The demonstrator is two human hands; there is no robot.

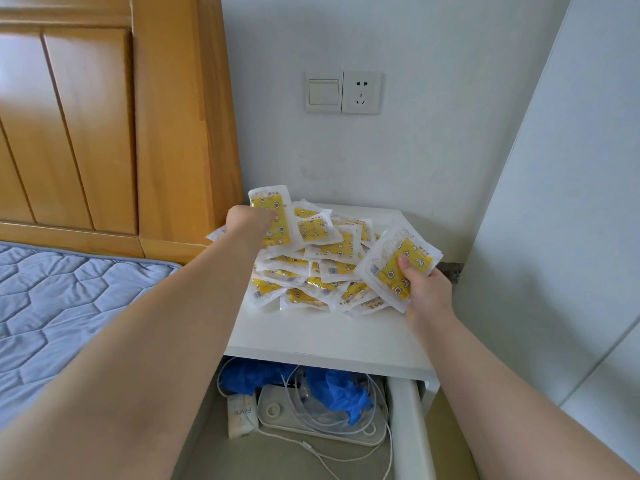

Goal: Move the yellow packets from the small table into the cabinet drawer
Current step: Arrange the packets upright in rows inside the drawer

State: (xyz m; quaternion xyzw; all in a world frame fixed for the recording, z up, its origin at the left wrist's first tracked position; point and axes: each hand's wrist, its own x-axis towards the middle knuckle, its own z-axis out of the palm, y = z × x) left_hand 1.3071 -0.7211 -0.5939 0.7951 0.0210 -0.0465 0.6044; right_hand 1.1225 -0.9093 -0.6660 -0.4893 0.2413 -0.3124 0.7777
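We look down over a bed with a blue quilted cover and its wooden headboard on the left. Beside them the small white tabletop sits in the corner of the wall. Beneath its front edge the drawer stands pulled out toward us, already holding crumpled blue material and a flat white device. The pile of yellow packets covers the far half of the tabletop and leaves the front strip bare. At the far left corner the left hand has its grip closed on one packet, held upright above the pile; whether more lie behind it we cannot tell. At the right edge the right hand has its grip clamped on a sheaf of packets, thumb on top, tilted up off the pile. We judge that the coming move turns on the drawer lying below both hands and nearer to us, its long axis running from the tabletop toward us. Each load must come back over the front edge and then down. The right hand is nearer that edge, so we expect it to have the shorter way; the left must cross the pile.
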